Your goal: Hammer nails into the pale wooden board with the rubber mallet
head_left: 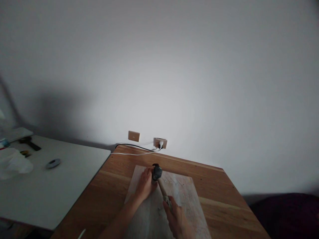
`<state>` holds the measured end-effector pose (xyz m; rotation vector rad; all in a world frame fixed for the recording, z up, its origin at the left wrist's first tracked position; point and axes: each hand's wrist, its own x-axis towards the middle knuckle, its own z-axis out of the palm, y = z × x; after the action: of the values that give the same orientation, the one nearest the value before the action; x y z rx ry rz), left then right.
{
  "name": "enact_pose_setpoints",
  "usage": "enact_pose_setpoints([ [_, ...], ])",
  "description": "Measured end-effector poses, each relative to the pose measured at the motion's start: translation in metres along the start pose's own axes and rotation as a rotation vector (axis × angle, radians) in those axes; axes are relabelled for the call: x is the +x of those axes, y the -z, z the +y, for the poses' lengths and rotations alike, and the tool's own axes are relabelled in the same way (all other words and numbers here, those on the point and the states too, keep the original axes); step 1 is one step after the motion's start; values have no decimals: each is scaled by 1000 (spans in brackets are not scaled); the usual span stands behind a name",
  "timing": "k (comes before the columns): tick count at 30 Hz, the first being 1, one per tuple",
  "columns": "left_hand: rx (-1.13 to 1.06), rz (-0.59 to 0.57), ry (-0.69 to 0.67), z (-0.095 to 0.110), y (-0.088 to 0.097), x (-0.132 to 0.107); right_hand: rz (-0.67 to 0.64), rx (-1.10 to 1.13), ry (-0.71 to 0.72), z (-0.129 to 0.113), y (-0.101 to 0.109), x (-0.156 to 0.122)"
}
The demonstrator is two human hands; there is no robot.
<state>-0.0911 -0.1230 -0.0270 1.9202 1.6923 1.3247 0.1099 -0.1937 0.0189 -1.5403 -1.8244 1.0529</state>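
My right hand [177,219] is closed round the wooden handle of a hammer [159,181]; its dark head sits low over the far end of a pale board [185,196]. My left hand [145,184] rests on that board right beside the hammer head, fingers pinched together near the head. What it pinches is too small to make out. The board lies on a wooden table [216,202].
A white table [62,186] stands at the left with a roll of tape [53,163], crumpled plastic [12,162] and small tools. Two wall sockets [159,142] sit behind the wooden table, with a white cable plugged in. A dark object [291,212] lies at the right.
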Motion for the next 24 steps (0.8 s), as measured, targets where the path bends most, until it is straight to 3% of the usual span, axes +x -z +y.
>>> enact_pose_setpoints([
  [7, -65, -50, -1, 0, -1, 2, -41, 99, 40, 0, -8, -4],
  [13, -175, -80, -9, 4, 16, -4, -48, 111, -117, -12, 3, -14],
  [15, -156, -148, -64, 13, 28, -16, -8, 102, -152, -3, 9, -24],
  [20, -29, -489, -284, 45, 59, -50, 110, -75, -162, 45, 33, -60],
  [24, 255, -361, -369, 29, 80, -67, 96, -248, -113, 71, 51, -84],
])
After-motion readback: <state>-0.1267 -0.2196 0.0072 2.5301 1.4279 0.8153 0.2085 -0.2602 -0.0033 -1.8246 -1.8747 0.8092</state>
